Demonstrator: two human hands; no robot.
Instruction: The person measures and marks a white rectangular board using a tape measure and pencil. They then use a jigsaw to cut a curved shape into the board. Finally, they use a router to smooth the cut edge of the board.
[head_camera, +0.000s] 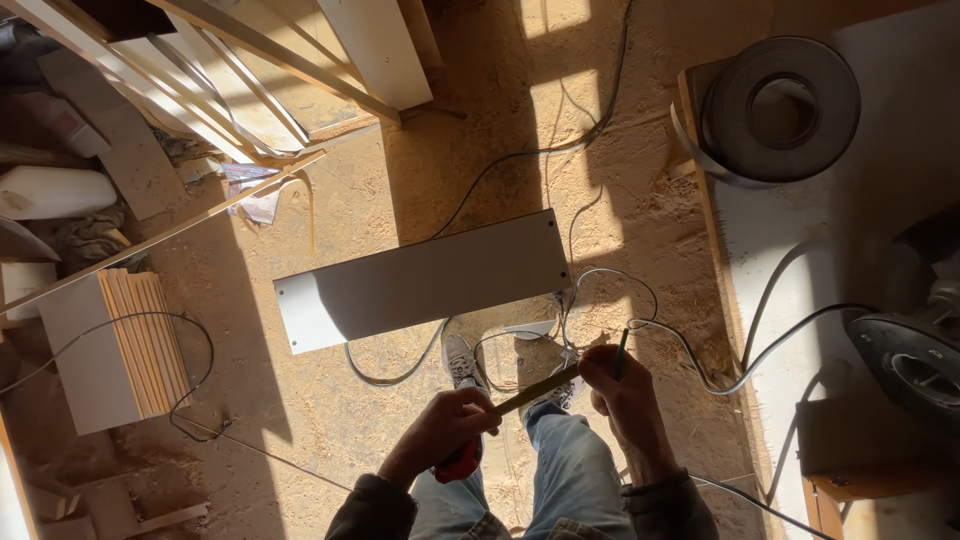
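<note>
Your left hand (445, 425) is closed around a red tape measure case (458, 462), thumb on top, so the yellow tape blade (535, 390) runs out taut toward 2 o'clock. Your right hand (622, 395) pinches the far end of that blade, fingers curled shut, with a dark pencil (621, 353) tucked between them, tip up at 12 o'clock, kept there so it stays ready while both hands are busy. The blade spans only the short gap between the two hands, held in the air above your legs, not laid on anything.

The white panel (425, 280) lies flat on the floor (330, 400) at 12 o'clock from your hands, well apart from them, long side slanting up to the right; flat like that, its face is open for marking. Your shoe (458, 362) stands just below its lower edge.

Grey cables (610, 290) loop over the sawdust near the panel's right end, trailing to 3 o'clock where a counter (880, 200) carries a roll of grey edge banding (780, 110) at 1 o'clock and a dark round machine part (915, 365) at 3 o'clock. A block of stacked boards (115, 345) sits at 9 o'clock, loose wood strips (250, 60) lean at 11 o'clock.
</note>
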